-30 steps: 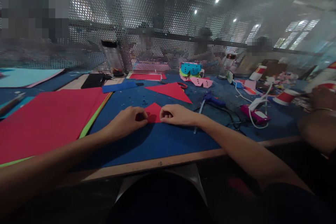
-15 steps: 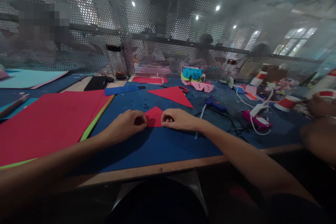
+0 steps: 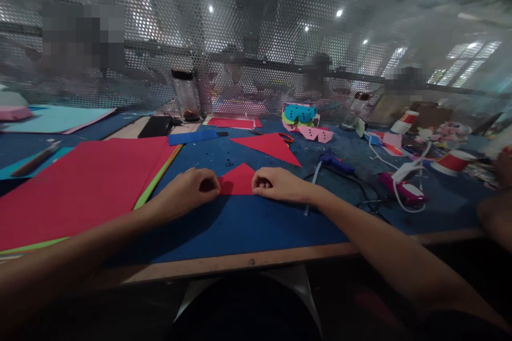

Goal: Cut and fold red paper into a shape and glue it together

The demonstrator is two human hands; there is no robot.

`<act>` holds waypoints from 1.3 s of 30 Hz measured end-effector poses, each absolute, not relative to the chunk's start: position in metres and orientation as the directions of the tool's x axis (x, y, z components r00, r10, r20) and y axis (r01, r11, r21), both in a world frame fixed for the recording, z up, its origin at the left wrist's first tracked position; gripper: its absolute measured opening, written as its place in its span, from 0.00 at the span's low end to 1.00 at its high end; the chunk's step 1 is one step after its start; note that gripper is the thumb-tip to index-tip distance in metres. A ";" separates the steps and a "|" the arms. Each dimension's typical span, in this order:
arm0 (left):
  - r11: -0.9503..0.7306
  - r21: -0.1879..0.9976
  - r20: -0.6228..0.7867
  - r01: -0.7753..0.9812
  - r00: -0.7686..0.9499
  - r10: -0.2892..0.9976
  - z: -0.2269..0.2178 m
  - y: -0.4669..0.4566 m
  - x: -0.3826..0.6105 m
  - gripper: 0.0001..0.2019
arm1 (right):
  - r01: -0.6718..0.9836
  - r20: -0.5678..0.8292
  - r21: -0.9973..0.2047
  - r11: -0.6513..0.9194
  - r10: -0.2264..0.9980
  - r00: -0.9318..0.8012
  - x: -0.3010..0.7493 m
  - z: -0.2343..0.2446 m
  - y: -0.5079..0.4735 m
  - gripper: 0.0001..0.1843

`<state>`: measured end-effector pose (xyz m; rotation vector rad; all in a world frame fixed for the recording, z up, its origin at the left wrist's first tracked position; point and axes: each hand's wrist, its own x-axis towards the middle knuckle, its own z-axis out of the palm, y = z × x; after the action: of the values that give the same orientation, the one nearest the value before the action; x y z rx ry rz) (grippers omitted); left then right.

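Note:
A small red piece of paper [image 3: 238, 181], its visible part peaked like a triangle, lies on the blue table mat [image 3: 256, 229]. My left hand [image 3: 194, 191] pinches its left corner, thumb and fingers curled together. At the opposite corner, my right hand [image 3: 280, 185] closes on the paper with bent fingers. Both corners are hidden under my fingertips. Just beyond lies a larger red paper triangle [image 3: 272, 146], with red-handled scissors [image 3: 287, 138] partly beneath it.
Left is a stack of red sheets [image 3: 88, 186]; behind it, a black phone [image 3: 156, 127] and blue cutter [image 3: 194, 137]. Right are a blue glue gun [image 3: 336, 162], magenta device [image 3: 404, 192] and paper cups [image 3: 452, 162]. Glass jars [image 3: 186, 98] stand near the mesh screen. Another person's arm [image 3: 498, 218] is far right.
My hands have moved slightly apart along the small red paper, showing more of its lower edge. The whole view has shifted a little, so things appear farther right.

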<state>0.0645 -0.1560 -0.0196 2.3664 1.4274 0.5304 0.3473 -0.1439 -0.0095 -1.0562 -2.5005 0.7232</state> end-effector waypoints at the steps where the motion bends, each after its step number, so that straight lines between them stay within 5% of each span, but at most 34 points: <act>1: -0.443 0.461 0.145 0.769 0.428 0.892 -0.019 -0.157 0.064 0.10 | 0.567 0.102 -0.568 0.596 0.735 -0.671 0.347 -0.010 -0.144 0.03; 39: -0.367 0.520 0.069 0.771 0.391 0.918 -0.017 -0.148 0.018 0.11 | 0.573 0.091 -0.574 0.585 0.740 -0.666 0.348 -0.010 -0.145 0.03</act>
<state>0.0180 -0.1479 -0.0169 2.2489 1.4555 0.4930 0.3484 -0.1448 -0.0099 -1.0701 -2.4978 0.7368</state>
